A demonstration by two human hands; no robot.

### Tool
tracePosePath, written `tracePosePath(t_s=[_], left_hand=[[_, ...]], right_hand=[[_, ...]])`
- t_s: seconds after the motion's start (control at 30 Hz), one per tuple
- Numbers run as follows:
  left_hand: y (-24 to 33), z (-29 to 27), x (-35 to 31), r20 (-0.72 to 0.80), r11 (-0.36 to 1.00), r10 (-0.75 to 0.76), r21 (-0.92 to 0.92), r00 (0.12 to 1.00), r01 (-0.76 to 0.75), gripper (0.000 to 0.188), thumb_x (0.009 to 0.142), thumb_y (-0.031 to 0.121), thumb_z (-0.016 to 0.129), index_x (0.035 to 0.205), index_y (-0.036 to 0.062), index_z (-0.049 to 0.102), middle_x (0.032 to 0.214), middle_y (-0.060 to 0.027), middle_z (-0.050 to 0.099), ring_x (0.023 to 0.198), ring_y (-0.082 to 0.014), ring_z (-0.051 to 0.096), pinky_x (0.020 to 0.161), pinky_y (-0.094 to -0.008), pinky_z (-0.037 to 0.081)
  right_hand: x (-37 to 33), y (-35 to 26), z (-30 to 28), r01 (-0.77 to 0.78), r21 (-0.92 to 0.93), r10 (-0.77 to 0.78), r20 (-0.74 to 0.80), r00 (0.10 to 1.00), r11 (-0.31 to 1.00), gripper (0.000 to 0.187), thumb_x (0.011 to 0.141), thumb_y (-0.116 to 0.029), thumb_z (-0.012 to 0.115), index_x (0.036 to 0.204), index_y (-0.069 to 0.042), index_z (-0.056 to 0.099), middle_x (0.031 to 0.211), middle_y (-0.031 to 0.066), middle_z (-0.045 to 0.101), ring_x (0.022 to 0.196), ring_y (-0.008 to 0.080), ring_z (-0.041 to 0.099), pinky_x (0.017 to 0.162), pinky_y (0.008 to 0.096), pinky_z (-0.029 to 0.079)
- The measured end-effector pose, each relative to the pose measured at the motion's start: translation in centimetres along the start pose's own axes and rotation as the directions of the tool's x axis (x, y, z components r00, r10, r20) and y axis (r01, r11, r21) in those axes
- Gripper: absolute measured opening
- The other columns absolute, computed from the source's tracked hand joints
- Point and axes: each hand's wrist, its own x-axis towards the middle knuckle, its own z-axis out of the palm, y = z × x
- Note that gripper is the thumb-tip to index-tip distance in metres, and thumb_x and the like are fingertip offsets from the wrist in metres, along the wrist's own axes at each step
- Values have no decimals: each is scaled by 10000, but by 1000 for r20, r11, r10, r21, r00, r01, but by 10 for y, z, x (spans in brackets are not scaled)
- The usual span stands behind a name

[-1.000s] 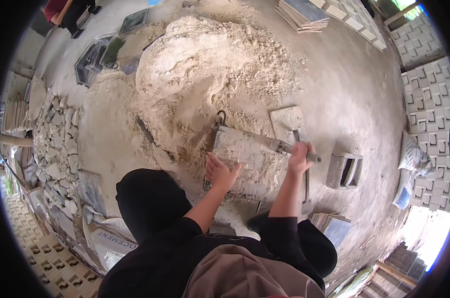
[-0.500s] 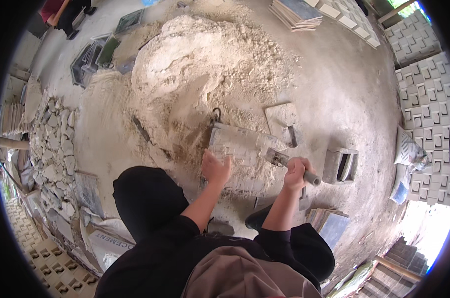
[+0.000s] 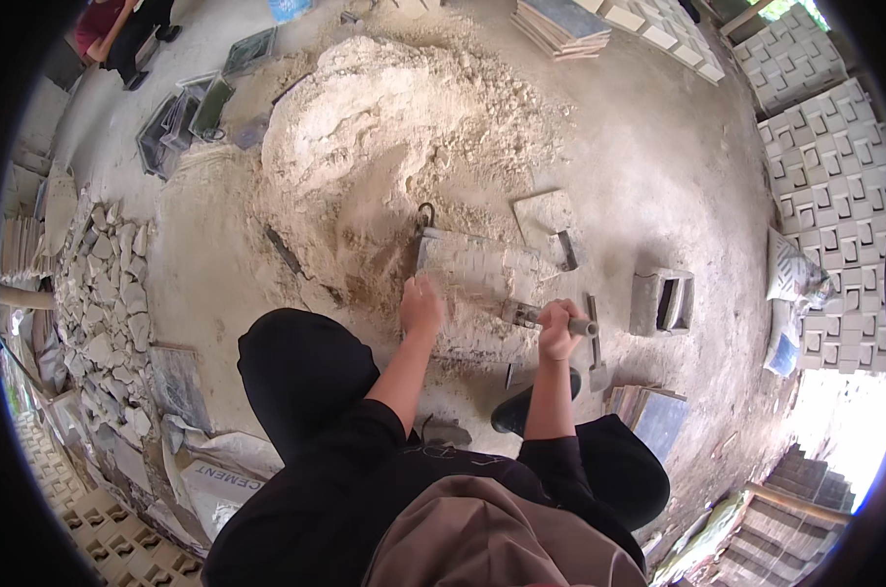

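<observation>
A long rectangular mould (image 3: 492, 256), coated with pale damp-looking mix, lies on the floor in front of me. A dark curved handle (image 3: 425, 213) sticks out at its far left corner. My left hand (image 3: 422, 307) is at the mould's left end, its fingers drawn together and bent over the edge, which they partly hide. My right hand (image 3: 558, 331) is wrapped round the thick tubular grey handle of a short tool (image 3: 582, 328) with a flat metal head. The tool's head is over the mix at the mould's near right part.
Beyond the mould rises a big heap of pale mix (image 3: 384, 108). To the right are a square board (image 3: 541, 217), a hollow grey block (image 3: 662, 303) and a small trowel (image 3: 597, 367). Rubble (image 3: 101, 293) lies left; stacked blocks (image 3: 834, 176) line the right. A person (image 3: 135, 39) is far left.
My right hand has swung the tool left and slightly nearer the middle of the mould. My left hand's fingers, spread before, have come together at the mould's left end.
</observation>
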Motion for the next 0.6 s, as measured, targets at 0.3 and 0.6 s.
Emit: tracePosePath(t_s=[0.3,0.6], left_hand=[[-5,-6,0,97,998,-14,-60,995,20,599,902,444,278,1274,-18,363,1239,-260,436,1152,-388,414,964,-424,313],[-19,-12,9,59,996,28,-82,998,-23,545,914,431,231,1168,12,469,1123,-232,528,1049,-413,474,899,-467,349]], right_hand=[[-29,-18,3,21,-10,-20,108,994,1000,218,684,2,433,483,-45,364,425,31,360,363,96,308,366,250,241],[-28,-47,21,-29,74,4,322,947,997,198,639,-22,479,465,-9,384,442,58,423,396,108,370,382,241,279]])
